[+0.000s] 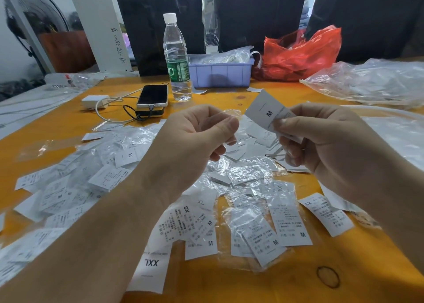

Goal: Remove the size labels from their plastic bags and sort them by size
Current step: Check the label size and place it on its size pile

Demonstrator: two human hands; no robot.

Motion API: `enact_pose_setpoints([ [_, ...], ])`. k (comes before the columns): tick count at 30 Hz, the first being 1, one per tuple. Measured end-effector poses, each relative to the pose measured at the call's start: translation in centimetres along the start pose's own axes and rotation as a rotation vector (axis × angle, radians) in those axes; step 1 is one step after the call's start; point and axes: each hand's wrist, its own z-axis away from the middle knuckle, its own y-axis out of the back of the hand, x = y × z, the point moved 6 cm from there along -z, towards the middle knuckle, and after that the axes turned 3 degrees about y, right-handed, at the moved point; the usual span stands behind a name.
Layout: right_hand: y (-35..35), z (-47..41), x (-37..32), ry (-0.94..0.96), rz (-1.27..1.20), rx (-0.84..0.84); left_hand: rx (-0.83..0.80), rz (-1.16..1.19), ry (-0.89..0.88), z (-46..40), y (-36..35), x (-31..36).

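My right hand pinches a white label marked M, held up above the table. My left hand pinches a small clear plastic bag between thumb and fingers, just left of the label. Below my hands, several white size labels and clear bags lie scattered on the orange table: an XXL label near my left forearm, M labels in bags at centre front, an XS label to the right, an XL label to the left.
A water bottle, a phone on a power bank with a white charger, a lilac bin, a red plastic bag and heaps of clear plastic stand along the back of the table.
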Motion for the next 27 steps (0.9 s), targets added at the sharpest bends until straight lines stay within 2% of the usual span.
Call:
enact_pose_setpoints([
  [8, -0.82, 0.23, 0.36, -0.046, -0.021, -0.09, -0.035, -0.007, 0.006, 0.03, -0.28, -0.18],
  [21, -0.57, 0.19, 0.25, -0.065, -0.036, -0.023, -0.067, -0.01, 0.011, -0.07, -0.44, -0.39],
  [27, -0.88, 0.22, 0.34, -0.085, -0.076, -0.059, -0.064, -0.021, 0.016, -0.08, -0.43, -0.38],
])
